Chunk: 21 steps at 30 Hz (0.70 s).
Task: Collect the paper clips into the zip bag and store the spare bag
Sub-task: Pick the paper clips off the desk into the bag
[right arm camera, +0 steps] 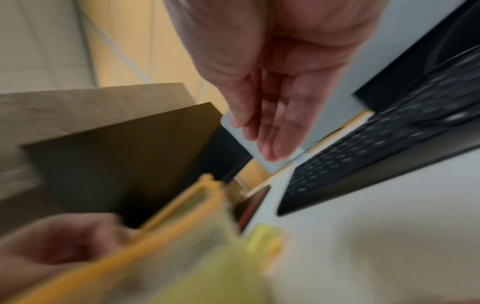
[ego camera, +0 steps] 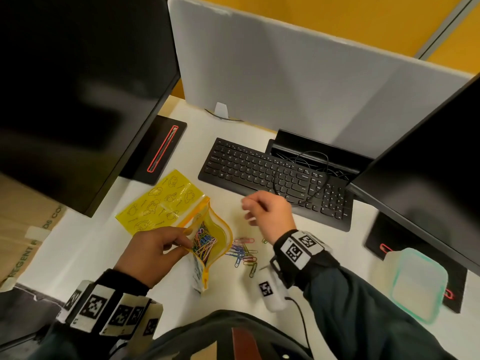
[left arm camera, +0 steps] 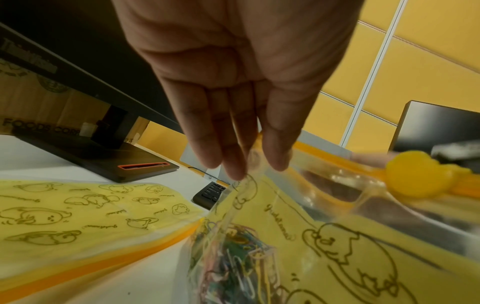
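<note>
Filling step under way: left hand (ego camera: 153,252) is pinching the rim of the zip bag (ego camera: 210,242), fingers (left arm camera: 233,144) holding its mouth open, many clips already inside. Loose clips (ego camera: 242,253) are lying on the desk (ego camera: 85,237) just beside it. Right hand (ego camera: 267,214) is hovering above, fingers loosely curled, empty; next it probably needs to drop and pick more. Spare bag (ego camera: 161,201) is lying flat beyond, unstored.

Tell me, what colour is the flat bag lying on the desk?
Yellow, with little line drawings of cartoon figures all over the flat bag. The head view shows it best.
</note>
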### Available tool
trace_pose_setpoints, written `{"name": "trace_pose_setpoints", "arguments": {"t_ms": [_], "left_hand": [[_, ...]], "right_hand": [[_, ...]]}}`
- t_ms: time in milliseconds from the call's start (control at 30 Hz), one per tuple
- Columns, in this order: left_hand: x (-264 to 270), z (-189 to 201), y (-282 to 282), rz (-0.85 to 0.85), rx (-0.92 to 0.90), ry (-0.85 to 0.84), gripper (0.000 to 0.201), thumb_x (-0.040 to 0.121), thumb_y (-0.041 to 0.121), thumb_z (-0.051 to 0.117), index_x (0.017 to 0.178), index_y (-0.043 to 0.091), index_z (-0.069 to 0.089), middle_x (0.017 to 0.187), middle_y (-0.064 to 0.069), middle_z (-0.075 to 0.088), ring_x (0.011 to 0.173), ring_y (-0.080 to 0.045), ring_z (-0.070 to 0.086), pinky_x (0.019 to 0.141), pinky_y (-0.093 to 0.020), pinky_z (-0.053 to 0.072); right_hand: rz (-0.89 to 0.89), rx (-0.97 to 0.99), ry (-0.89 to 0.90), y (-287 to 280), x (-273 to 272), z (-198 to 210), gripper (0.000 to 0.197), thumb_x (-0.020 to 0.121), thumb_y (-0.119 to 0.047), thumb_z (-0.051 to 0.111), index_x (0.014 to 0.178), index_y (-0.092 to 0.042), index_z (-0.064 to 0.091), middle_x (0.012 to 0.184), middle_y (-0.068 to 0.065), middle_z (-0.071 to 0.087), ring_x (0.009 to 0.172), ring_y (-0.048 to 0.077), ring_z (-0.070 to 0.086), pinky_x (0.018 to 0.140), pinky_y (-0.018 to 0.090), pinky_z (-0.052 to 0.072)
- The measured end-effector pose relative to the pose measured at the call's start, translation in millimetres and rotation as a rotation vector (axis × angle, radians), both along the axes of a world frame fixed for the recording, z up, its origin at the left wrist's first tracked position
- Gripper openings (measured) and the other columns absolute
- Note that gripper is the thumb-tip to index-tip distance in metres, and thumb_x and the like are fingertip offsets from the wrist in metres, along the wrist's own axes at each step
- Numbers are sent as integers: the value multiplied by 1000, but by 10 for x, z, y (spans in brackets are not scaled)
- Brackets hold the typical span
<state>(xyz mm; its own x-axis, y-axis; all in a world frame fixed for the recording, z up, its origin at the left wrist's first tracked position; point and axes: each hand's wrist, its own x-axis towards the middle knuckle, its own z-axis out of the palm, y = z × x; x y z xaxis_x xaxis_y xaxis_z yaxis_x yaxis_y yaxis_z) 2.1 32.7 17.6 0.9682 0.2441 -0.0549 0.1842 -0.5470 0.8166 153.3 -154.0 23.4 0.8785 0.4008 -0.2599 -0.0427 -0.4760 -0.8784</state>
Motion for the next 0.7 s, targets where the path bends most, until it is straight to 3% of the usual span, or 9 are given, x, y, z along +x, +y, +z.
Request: {"name": "trace_pose_setpoints", "arguments": {"t_ms": [100,167,333,467,700], "left_hand": [[-7,12,12,7,4,0,37,69,6,74,79,40,65,81,54,52,91,18,54,75,-6,45],[5,17,0,12,-4,-2,36,69,5,74,79,38,65,81,54,53,90,18,54,74,-4,44],[16,9,-12,25,-16,4,36,68,2,73,77,36,66,78,53,54,89,20,54,73,0,42],[2,12,27,42,-19,23,37,68,2,74,74,38,66,76,53,54,87,21,54,73,0,41],[-58,-27,80,81,10,38,35,67,2,74,70,37,67,76,51,55,85,19,55,72,2,40]], "right_hand": [[64,-452,-75,-358,125,-308,18,88,-7,53,99,-15,64,95,6,68,84,21,63,76,28,50],[170,-629,-69,-510,92,-467,23,84,-4,55,104,-13,63,103,11,66,94,26,61,76,23,42],[340,-668,-153,-416,14,-586,27,84,-4,54,109,-12,62,110,12,62,102,30,58,85,29,45],[466,-715,-227,-215,42,-581,21,87,-11,50,104,-11,61,109,12,60,102,33,56,82,35,46],[544,-701,-223,16,83,-562,27,89,-15,50,113,-12,62,116,12,61,108,32,56,91,34,46]]}}
